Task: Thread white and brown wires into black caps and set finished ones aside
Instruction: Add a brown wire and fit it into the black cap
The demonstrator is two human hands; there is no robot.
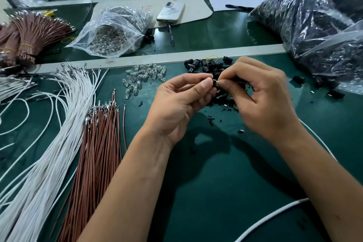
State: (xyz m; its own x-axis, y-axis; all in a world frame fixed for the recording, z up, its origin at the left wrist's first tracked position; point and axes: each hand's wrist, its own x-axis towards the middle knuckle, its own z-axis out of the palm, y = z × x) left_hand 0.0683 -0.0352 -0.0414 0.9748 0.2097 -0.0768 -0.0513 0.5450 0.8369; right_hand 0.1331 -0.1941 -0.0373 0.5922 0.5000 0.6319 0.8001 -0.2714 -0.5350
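My left hand [182, 94] pinched a black cap [214, 84] above the worktop [216, 182], its opening seemingly facing right toward my right hand [261, 94], whose grip pinched a wire end just beside it, lying left-right, colour unclear.

Two hands [174, 102], one phone [171, 12], two pens [170, 33], perhaps three plastic bags [110, 31].
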